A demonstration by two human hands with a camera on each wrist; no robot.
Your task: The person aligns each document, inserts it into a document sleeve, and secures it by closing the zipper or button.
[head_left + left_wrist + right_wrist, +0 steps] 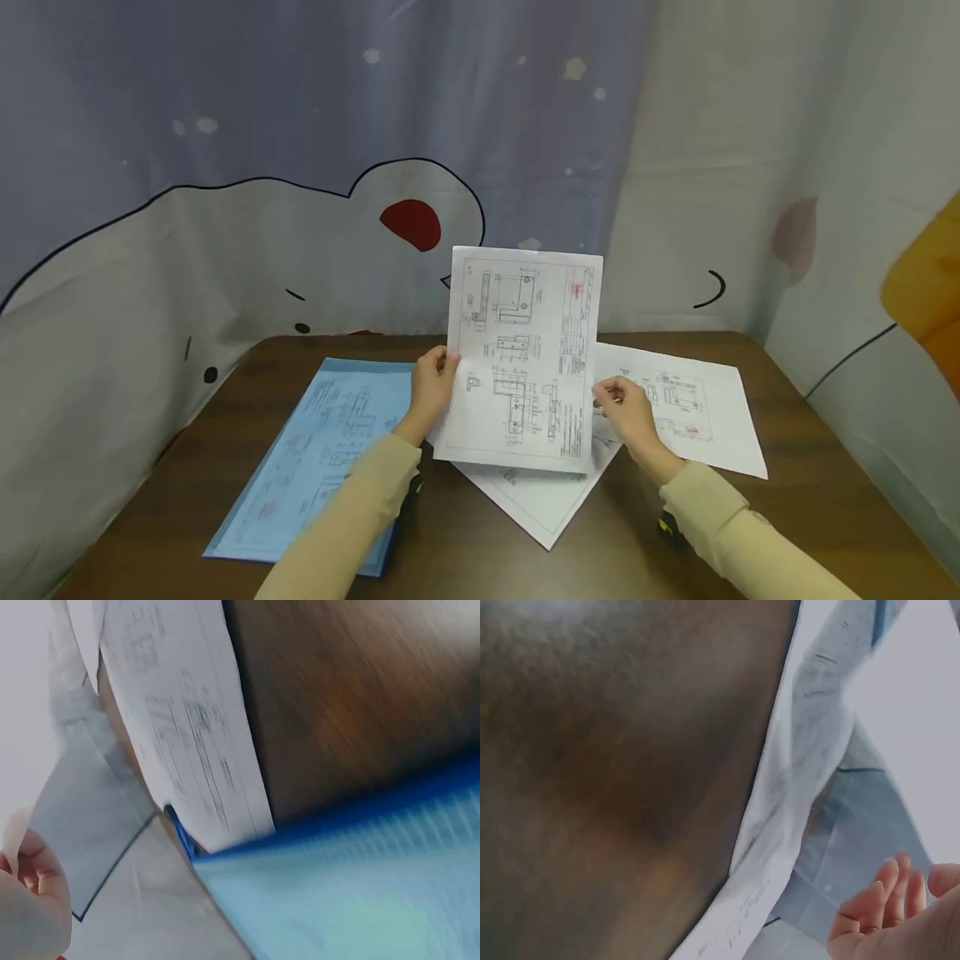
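Head view: a printed drawing sheet (522,358) is held upright above the brown table (795,433), its printed face turned toward the camera, which appears to serve for reading it. The sheet is gripped at its left edge by the left hand (431,392), with the thumb on the front face and the fingers curled behind the paper. The right hand (626,412) is positioned just beside the sheet's lower right edge; its fingers are loosely bent, and it cannot be told whether the edge is pinched or only touched.

Beneath the held sheet, further sheets (675,408) lie flat on the table, fanned to the right and toward the near edge, so that each remains partly exposed. To the left of the held sheet, a blue folder (315,454) lies flat with a drawing visible through its cover.

Both forearms, in beige sleeves, are extended forward from the near edge of the table and converge on the held sheet. The wrists are raised off the tabletop.

In the left wrist view, the blue folder (360,892) and a sheet edge (187,735) are seen against the table, blurred.
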